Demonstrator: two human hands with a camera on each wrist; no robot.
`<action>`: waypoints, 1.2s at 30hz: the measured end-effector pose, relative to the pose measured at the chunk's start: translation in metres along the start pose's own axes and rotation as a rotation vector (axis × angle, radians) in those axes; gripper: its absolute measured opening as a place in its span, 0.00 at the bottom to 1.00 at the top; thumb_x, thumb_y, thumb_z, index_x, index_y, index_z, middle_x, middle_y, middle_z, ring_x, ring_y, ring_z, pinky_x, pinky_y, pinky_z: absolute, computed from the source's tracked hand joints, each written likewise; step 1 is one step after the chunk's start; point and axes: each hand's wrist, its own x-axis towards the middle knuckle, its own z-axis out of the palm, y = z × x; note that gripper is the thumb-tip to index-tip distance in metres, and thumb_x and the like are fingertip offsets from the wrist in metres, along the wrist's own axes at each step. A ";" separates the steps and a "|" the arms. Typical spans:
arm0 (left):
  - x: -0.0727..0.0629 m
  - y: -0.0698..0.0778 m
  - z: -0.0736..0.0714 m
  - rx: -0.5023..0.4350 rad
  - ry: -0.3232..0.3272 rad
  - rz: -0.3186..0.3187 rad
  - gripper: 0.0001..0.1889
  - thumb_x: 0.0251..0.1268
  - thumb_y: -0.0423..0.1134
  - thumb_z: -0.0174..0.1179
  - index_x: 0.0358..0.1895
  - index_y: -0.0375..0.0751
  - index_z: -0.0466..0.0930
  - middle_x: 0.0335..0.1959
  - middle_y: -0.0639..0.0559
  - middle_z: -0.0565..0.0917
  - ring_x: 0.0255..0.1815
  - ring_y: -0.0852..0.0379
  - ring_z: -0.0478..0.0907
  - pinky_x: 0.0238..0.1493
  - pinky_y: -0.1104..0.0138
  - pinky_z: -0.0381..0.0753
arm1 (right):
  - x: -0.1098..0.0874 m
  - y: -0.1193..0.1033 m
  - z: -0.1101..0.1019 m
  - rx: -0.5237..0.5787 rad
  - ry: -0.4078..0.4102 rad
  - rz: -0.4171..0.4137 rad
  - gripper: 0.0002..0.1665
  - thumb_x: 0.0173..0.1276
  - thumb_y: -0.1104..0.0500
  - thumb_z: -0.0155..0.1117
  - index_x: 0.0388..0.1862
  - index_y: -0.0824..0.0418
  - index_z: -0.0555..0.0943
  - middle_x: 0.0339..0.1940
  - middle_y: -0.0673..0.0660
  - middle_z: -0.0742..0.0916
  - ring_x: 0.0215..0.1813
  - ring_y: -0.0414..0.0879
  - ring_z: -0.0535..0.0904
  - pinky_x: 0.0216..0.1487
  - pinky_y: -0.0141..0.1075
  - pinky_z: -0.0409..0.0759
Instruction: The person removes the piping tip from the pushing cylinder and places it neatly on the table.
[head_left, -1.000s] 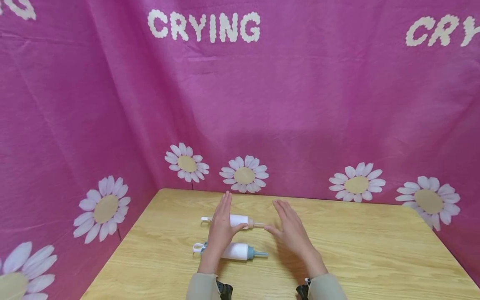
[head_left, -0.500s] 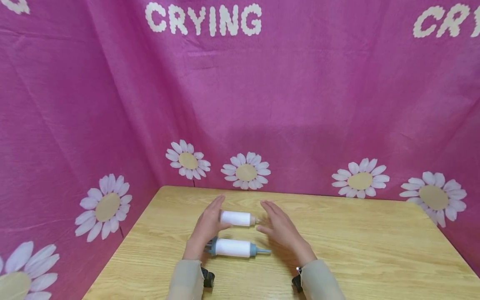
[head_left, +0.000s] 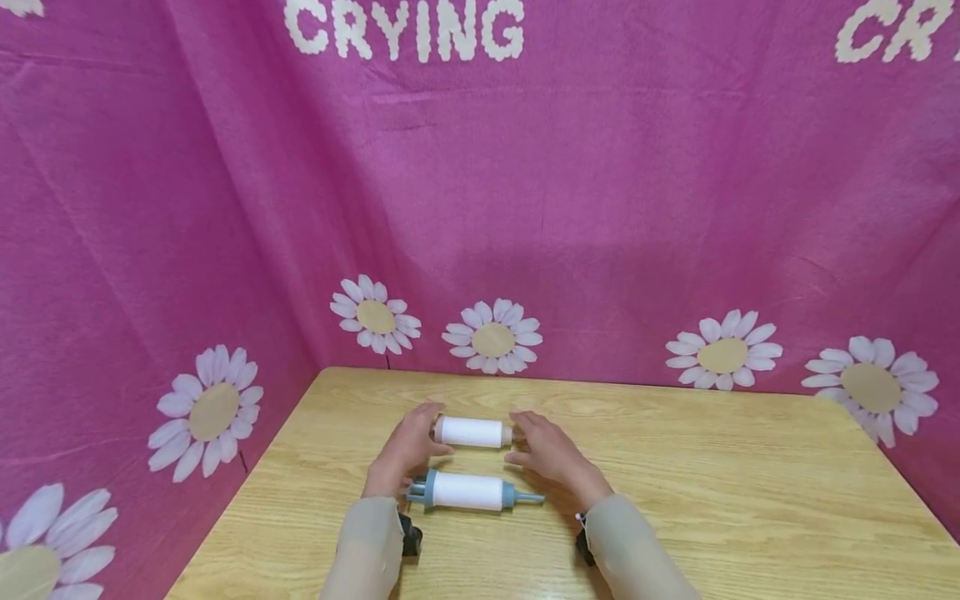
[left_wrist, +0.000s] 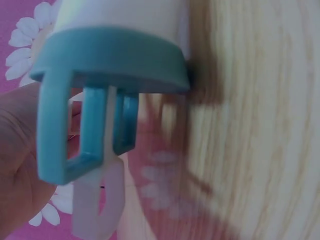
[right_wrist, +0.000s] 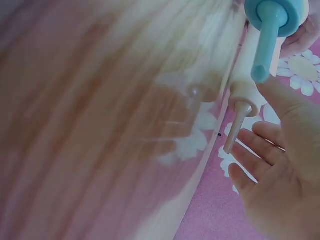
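Two syringe-like tubes with white barrels lie parallel on the table, nozzles to the right. My hands flank the beige-ended syringe point(head_left: 471, 432), farther back. At its rear end is my left hand point(head_left: 405, 443), fingers relaxed and partly hiding that end. My right hand point(head_left: 553, 450), loosely bent, stands around the nozzle end; in the right wrist view its fingers spread beside the thin beige nozzle point(right_wrist: 238, 127). Nearer me lies the teal-ended syringe point(head_left: 468, 492), between my forearms. Its teal frame and white pull handle point(left_wrist: 100, 200) fill much of the left wrist view.
The wood-grain table point(head_left: 735, 508) extends to both sides of the arms. A pink curtain point(head_left: 600, 192) with daisies and white lettering hangs behind it and along the left. Dark wrist cameras point(head_left: 411, 537) sit at the sleeve cuffs.
My left hand has shifted left, off the barrels, to the far syringe's rear end. My right hand has moved slightly left towards its nozzle. The view has tilted down a little.
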 end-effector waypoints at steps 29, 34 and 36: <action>-0.001 0.000 -0.005 -0.089 0.011 -0.017 0.26 0.55 0.29 0.70 0.59 0.35 0.76 0.58 0.41 0.80 0.54 0.45 0.82 0.56 0.54 0.83 | 0.005 -0.003 0.003 -0.008 0.077 -0.028 0.12 0.67 0.62 0.65 0.47 0.66 0.79 0.40 0.56 0.82 0.45 0.48 0.81 0.52 0.44 0.83; -0.004 0.006 -0.012 -0.070 0.043 -0.020 0.26 0.55 0.31 0.70 0.59 0.40 0.77 0.59 0.44 0.81 0.55 0.47 0.80 0.59 0.52 0.81 | 0.003 -0.005 -0.002 0.009 0.104 -0.046 0.13 0.67 0.61 0.65 0.47 0.66 0.79 0.40 0.56 0.83 0.45 0.47 0.80 0.52 0.44 0.83; -0.005 0.009 -0.014 -0.070 0.055 -0.022 0.26 0.55 0.31 0.71 0.59 0.42 0.77 0.59 0.45 0.81 0.55 0.48 0.80 0.58 0.52 0.81 | 0.002 -0.005 -0.005 0.024 0.110 -0.051 0.13 0.68 0.61 0.65 0.49 0.66 0.78 0.42 0.57 0.83 0.46 0.48 0.80 0.53 0.44 0.83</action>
